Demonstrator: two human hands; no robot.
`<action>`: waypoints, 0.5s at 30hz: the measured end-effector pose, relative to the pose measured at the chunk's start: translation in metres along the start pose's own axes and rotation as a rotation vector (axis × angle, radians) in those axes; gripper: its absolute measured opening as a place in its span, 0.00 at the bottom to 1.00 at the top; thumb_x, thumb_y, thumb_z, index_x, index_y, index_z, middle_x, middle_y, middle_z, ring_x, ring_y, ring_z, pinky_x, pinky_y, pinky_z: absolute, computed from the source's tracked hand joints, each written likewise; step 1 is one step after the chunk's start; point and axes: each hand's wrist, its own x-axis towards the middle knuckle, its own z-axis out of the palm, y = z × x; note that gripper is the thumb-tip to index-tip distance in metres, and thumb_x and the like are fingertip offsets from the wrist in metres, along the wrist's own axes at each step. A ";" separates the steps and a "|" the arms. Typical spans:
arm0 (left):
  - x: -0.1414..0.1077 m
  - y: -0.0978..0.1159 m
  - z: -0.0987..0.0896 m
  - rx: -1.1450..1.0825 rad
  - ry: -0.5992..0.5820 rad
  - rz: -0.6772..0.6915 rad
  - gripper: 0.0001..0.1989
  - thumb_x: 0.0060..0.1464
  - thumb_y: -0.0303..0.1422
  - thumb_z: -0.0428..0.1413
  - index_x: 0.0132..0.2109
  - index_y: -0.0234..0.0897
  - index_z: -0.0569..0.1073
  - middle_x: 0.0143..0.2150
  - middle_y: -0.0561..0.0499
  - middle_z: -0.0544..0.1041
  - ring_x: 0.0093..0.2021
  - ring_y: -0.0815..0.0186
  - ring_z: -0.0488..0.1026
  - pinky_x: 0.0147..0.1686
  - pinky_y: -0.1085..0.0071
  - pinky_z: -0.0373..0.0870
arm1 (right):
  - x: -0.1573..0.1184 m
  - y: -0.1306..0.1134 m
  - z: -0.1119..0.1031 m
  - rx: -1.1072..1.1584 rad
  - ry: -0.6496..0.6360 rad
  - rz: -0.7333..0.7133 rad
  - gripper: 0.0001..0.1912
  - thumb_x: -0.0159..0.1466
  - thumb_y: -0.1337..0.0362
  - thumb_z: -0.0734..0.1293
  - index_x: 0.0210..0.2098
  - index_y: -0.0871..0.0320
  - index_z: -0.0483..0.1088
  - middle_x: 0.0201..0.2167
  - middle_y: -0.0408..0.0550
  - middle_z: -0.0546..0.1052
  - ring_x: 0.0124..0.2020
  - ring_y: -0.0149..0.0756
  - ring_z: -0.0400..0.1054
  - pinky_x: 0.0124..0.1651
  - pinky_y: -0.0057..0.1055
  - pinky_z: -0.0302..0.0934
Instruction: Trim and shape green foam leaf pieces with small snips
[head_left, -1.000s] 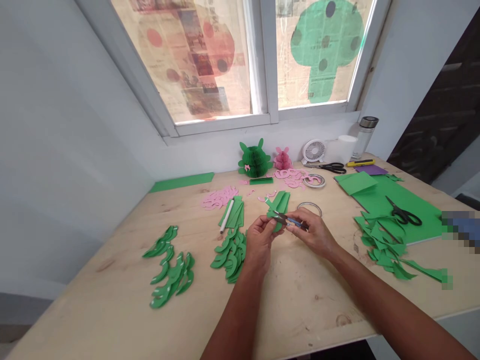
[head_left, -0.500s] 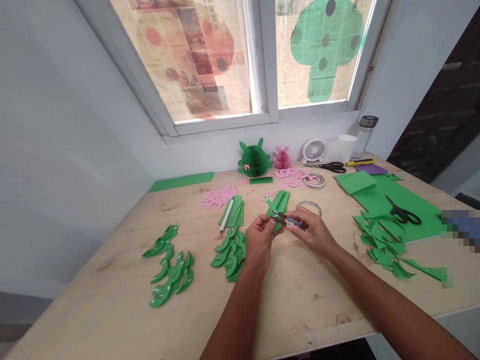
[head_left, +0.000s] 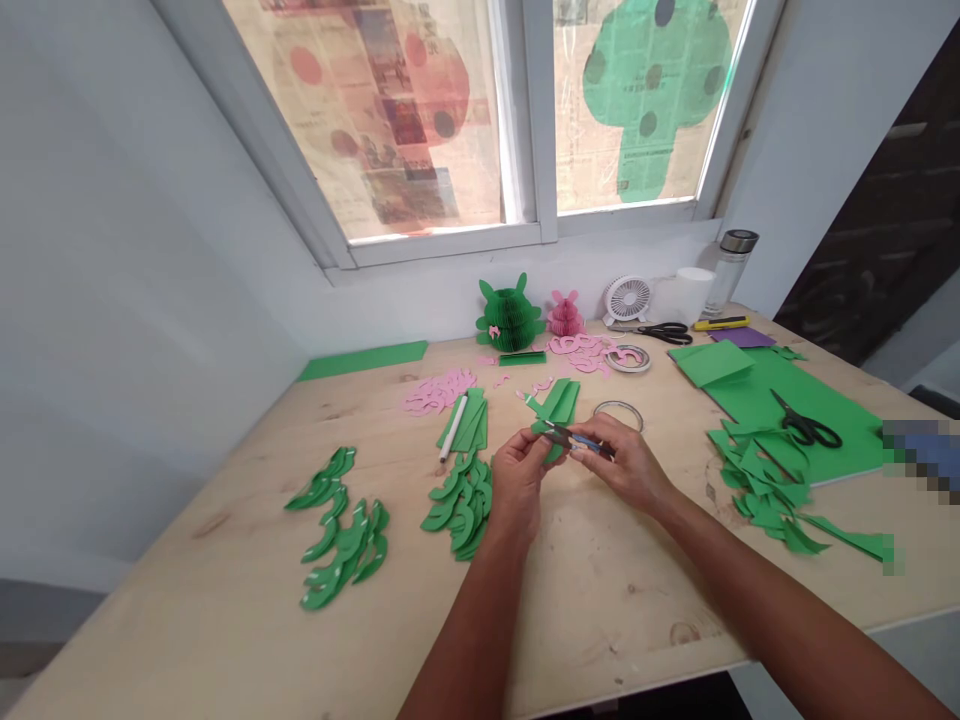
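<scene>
Near the middle of the table, my left hand (head_left: 517, 472) pinches a small green paper piece (head_left: 556, 455) between thumb and fingers. A narrow green strip sticks up beyond the fingertips. In the fingers of my right hand (head_left: 621, 458) is a slim dark-and-blue tool (head_left: 592, 443); its exact kind is unclear. Its tip lies over the paper, close to my left thumb. Folded green paper strips (head_left: 564, 398) lie just behind my hands. To the left of my left hand sits a pile of curved green paper pieces (head_left: 461, 507).
More green curved pieces (head_left: 349, 545) lie left. A white marker (head_left: 453, 428) rests on green strips. Black scissors (head_left: 806, 428) lie on green sheets at right, beside paper scraps (head_left: 765, 490). Tape rolls (head_left: 627, 359), pink cutouts (head_left: 442, 390) and a green paper figure (head_left: 511, 318) are farther back.
Both hands stay nearly in place. The tool and paper shift only slightly, and the camera view has moved a little.
</scene>
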 end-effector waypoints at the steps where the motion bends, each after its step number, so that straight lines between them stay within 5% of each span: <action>1: 0.000 0.000 0.000 0.004 0.005 0.003 0.12 0.33 0.33 0.66 0.27 0.32 0.73 0.30 0.48 0.76 0.30 0.68 0.71 0.35 0.69 0.71 | 0.000 0.000 0.000 0.001 0.000 -0.002 0.13 0.60 0.60 0.64 0.43 0.57 0.71 0.32 0.48 0.70 0.32 0.35 0.64 0.32 0.30 0.57; 15: 0.000 -0.001 0.000 0.007 0.014 0.006 0.12 0.32 0.32 0.65 0.26 0.32 0.73 0.28 0.49 0.75 0.29 0.69 0.71 0.35 0.68 0.71 | 0.000 -0.001 -0.001 -0.023 0.012 -0.035 0.12 0.60 0.61 0.64 0.42 0.57 0.72 0.32 0.48 0.71 0.32 0.35 0.64 0.33 0.31 0.57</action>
